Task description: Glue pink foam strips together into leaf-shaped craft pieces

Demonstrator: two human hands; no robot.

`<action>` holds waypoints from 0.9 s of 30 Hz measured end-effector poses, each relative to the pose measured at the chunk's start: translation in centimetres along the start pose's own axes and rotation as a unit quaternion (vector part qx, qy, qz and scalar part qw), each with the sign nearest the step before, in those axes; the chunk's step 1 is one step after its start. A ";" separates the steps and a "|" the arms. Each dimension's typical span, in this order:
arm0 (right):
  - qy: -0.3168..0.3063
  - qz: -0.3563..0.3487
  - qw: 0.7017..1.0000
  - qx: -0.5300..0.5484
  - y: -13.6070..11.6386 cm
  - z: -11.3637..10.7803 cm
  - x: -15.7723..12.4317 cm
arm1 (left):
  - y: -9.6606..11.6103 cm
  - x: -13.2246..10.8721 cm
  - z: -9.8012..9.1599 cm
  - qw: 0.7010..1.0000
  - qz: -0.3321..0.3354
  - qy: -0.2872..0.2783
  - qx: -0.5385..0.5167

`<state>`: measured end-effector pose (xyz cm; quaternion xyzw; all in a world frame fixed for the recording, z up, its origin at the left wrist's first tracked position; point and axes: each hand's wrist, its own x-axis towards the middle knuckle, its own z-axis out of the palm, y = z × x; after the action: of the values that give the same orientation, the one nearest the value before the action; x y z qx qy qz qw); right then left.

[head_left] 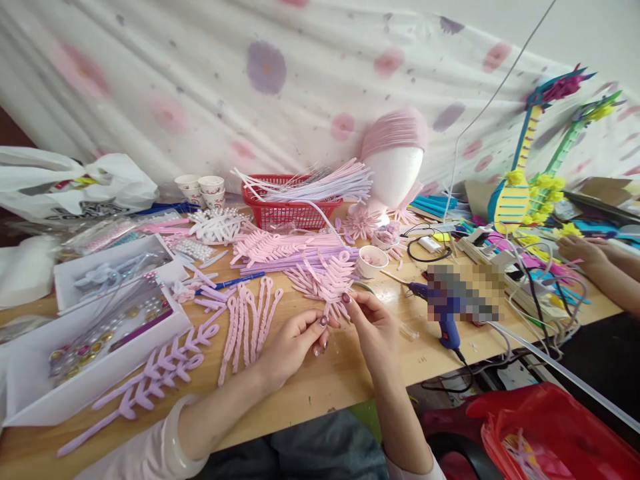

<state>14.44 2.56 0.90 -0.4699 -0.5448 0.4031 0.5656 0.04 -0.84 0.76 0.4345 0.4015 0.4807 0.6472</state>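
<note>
Where fingers (350, 301) pinch, a pink frond (334, 307) (mostly hidden).

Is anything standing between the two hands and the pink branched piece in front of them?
Nothing visible does. The left hand and the right hand both pinch the lower end of the pink branched piece, just above the wooden table.
</note>
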 end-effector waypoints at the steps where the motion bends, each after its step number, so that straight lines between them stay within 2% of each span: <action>1: -0.002 0.000 1.000 -0.001 0.0 0.0 0.0 | 0.0 0.0 0.0 1.000 0.001 0.001 0.001; 10: -0.008 -0.005 1.000 -0.007 0.2 -0.1 0.1 | 0.4 -0.1 0.1 1.000 -0.001 -0.003 0.004; 17: -0.011 0.008 1.000 -0.018 -0.3 -0.2 0.2 | -0.1 0.0 -0.1 1.000 -0.007 -0.002 -0.022; 22: 0.019 0.012 1.000 0.022 -0.6 0.1 -0.4 | -0.1 0.0 0.0 0.998 -0.014 0.009 -0.057; 27: -0.006 0.043 0.998 0.047 -0.7 0.7 -0.9 | 0.0 0.0 0.0 0.998 -0.015 0.002 -0.065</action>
<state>13.66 1.56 1.33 -0.4636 -0.5078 0.4551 0.5658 0.00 -0.85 0.73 0.3842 0.3772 0.4973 0.6803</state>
